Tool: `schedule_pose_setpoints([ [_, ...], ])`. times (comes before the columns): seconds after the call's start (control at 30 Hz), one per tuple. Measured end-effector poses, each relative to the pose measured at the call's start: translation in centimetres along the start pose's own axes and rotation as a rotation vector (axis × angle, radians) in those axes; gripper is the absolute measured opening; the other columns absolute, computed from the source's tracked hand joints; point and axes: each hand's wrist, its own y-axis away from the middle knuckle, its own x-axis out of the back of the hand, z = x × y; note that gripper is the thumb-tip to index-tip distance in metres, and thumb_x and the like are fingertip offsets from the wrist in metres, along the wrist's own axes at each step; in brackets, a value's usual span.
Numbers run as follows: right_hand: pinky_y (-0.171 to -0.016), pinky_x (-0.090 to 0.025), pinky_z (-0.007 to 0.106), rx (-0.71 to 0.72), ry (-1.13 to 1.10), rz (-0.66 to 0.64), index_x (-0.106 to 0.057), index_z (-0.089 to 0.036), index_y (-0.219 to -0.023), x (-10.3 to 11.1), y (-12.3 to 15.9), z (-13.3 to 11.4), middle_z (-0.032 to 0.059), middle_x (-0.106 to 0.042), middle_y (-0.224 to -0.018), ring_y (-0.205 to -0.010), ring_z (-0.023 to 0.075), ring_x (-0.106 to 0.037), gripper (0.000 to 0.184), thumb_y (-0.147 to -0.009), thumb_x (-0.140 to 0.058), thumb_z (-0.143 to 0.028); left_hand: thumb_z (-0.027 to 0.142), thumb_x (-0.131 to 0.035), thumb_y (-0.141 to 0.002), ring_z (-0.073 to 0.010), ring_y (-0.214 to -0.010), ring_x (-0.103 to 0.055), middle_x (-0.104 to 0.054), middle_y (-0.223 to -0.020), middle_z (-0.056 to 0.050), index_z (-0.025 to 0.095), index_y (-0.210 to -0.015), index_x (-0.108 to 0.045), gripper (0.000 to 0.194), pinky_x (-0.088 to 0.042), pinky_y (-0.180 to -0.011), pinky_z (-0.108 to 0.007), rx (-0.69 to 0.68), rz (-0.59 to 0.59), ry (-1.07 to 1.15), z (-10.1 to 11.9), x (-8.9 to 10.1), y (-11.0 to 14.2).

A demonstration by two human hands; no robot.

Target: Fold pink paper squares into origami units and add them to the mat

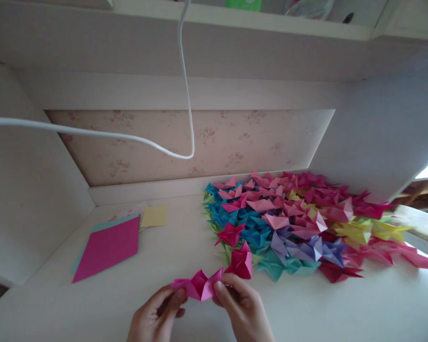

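The left hand [163, 308] and the right hand [239, 304] are pinching opposite ends of a bright pink folded-paper piece [200, 286] above the white flat surface [196, 247]; a large heap of multicoloured folded-paper shapes [271, 213] is lying to the right, and a magenta flat paper sheet [110, 247] is resting to the left

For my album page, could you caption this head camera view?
Two hands, left and right, hold a pink folded paper beside colourful paper shapes.
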Motion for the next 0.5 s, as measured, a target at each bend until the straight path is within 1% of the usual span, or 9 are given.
schedule_pose_setpoints([
  [0.07,-0.066,-0.053,0.025,-0.034,-0.001,-0.010,-0.072,-0.015,-0.077,-0.2,0.0,-0.2,0.0027,-0.064,-0.069,-0.067,0.0155,-0.060,0.039,-0.077,-0.076,-0.054,0.062,-0.071,-0.071,-0.0214,-0.057,-0.072,-0.079,-0.075,-0.003,0.022,-0.081,-0.079,0.043,-0.059,-0.058,-0.023,-0.033,0.037,-0.050,0.2,0.0,0.2],
  [0.13,-0.066,-0.054,0.026,-0.046,0.023,-0.042,-0.071,-0.015,-0.077,-0.2,0.0,-0.4,0.0036,-0.066,-0.071,-0.068,0.0166,-0.063,0.040,-0.077,-0.075,-0.055,0.063,-0.069,-0.071,-0.0216,-0.057,-0.072,-0.078,-0.072,-0.003,0.022,-0.078,-0.078,0.043,-0.058,-0.057,-0.023,-0.066,0.043,-0.104,0.4,0.1,0.2],
  [0.27,-0.062,-0.054,0.026,0.008,0.103,-0.033,-0.070,-0.014,-0.074,-0.3,0.3,-0.7,0.0059,-0.068,-0.067,-0.066,0.0190,-0.067,0.042,-0.079,-0.072,-0.056,0.062,-0.067,-0.075,-0.0232,-0.063,-0.072,-0.075,-0.066,-0.003,0.021,-0.076,-0.076,0.042,-0.056,-0.060,-0.023,-0.100,0.083,-0.187,0.7,0.2,0.3],
  [0.37,-0.063,-0.056,0.028,0.032,0.142,0.013,-0.071,-0.014,-0.074,-0.2,0.6,-0.9,0.0070,-0.070,-0.067,-0.067,0.0208,-0.069,0.040,-0.080,-0.072,-0.054,0.059,-0.066,-0.078,-0.0225,-0.064,-0.070,-0.073,-0.065,-0.003,0.020,-0.074,-0.074,0.040,-0.053,-0.060,-0.023,-0.114,0.067,-0.170,0.8,0.0,0.5],
  [0.5,-0.063,-0.059,0.030,0.077,0.170,0.080,-0.073,-0.015,-0.079,-0.1,0.8,-1.2,0.0076,-0.072,-0.068,-0.066,0.0223,-0.071,0.036,-0.081,-0.072,-0.051,0.054,-0.065,-0.083,-0.0215,-0.069,-0.067,-0.073,-0.071,-0.003,0.019,-0.082,-0.074,0.036,-0.051,-0.064,-0.024,-0.062,0.026,-0.078,0.7,-0.6,0.8],
])
